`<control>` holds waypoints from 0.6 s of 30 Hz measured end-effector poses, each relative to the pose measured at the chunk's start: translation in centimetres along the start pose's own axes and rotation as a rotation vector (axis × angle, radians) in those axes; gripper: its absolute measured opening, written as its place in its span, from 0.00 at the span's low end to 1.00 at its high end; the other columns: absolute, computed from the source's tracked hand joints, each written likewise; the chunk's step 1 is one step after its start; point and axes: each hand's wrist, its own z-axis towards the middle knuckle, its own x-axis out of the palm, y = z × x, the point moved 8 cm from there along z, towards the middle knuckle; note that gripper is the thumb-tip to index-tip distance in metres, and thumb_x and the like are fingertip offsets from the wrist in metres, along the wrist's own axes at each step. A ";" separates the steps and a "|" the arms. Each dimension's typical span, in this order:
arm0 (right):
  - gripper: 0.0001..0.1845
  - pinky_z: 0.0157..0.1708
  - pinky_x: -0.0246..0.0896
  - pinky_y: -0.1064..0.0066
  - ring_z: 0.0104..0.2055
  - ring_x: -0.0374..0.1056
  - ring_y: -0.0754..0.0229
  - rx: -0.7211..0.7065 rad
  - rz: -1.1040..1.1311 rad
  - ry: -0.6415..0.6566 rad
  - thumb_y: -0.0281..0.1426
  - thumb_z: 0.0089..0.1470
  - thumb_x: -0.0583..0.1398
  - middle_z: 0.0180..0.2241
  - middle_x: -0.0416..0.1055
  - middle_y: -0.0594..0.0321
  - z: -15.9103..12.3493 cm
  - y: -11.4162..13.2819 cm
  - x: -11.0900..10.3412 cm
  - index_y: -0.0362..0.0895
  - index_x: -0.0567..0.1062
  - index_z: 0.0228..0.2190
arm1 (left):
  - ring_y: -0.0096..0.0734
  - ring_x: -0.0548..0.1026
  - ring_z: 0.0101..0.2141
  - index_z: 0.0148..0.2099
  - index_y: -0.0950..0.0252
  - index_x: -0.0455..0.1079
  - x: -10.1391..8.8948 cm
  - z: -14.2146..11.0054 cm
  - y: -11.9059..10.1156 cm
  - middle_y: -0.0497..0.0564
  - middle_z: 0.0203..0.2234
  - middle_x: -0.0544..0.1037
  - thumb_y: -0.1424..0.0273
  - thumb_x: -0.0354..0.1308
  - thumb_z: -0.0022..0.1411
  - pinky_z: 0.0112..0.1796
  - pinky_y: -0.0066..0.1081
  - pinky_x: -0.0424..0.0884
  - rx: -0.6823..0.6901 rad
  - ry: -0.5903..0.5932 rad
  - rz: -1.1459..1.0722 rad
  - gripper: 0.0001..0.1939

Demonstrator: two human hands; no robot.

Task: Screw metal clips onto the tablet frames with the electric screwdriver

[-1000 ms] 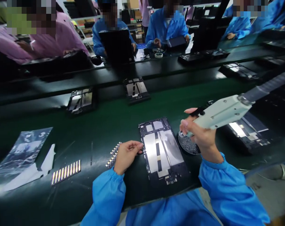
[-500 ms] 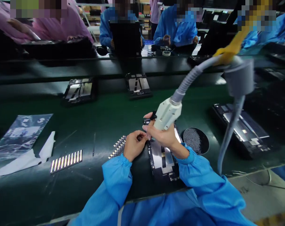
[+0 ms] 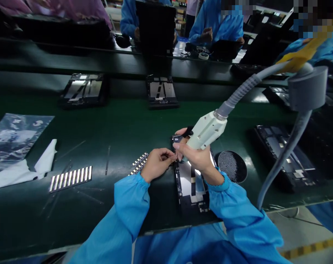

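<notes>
In my right hand (image 3: 195, 156) is a pale green power screwdriver (image 3: 207, 129) with a grey ribbed hose, its tip pointing down over the left edge of an opened electronic device (image 3: 186, 181). The device lies in front of me, showing silver plates and black strips. My left hand (image 3: 158, 163) is closed in a pinch at the device's left edge, close to the tool's tip; whatever lies between its fingertips is too small to make out. Beside my left hand are small strips with pale pads (image 3: 138, 163). Right of the device sits a round black dish (image 3: 243, 176) of tiny parts.
A larger padded strip (image 3: 71, 179), torn white paper (image 3: 46, 159) and a clear plastic bag (image 3: 20, 137) lie left. Similar devices stand at the back (image 3: 162, 91), back left (image 3: 83, 90) and right (image 3: 290, 157). The grey cable (image 3: 284, 154) hangs at right. Co-workers sit opposite.
The view has tilted down, so things appear shifted. Both hands stay at the device's left edge, the right one still holding the screwdriver, which leans slightly more to the right.
</notes>
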 end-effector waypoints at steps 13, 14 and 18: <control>0.15 0.24 0.65 0.67 0.19 0.64 0.64 0.013 -0.106 0.001 0.29 0.44 0.64 0.17 0.65 0.73 0.4 -1.5 0.5 0.46 0.70 0.36 | 0.30 0.73 0.21 0.27 0.67 0.70 -0.5 0.3 0.9 0.49 0.20 0.75 0.62 0.67 0.41 0.18 0.25 0.68 -0.124 -0.070 0.003 0.15; 0.14 0.24 0.65 0.67 0.19 0.64 0.64 0.020 -0.107 0.011 0.28 0.45 0.64 0.17 0.65 0.73 0.4 -1.6 0.6 0.46 0.70 0.36 | 0.30 0.72 0.21 0.26 0.66 0.69 -0.5 0.3 0.9 0.49 0.20 0.75 0.63 0.67 0.41 0.18 0.25 0.68 -0.125 -0.074 0.007 0.14; 0.12 0.27 0.66 0.65 0.20 0.64 0.63 0.035 -0.118 0.011 0.28 0.45 0.63 0.16 0.64 0.73 0.4 -1.9 0.8 0.46 0.71 0.35 | 0.29 0.72 0.21 0.26 0.66 0.69 -0.4 0.3 0.8 0.48 0.19 0.74 0.64 0.66 0.40 0.18 0.25 0.67 -0.116 -0.080 0.006 0.13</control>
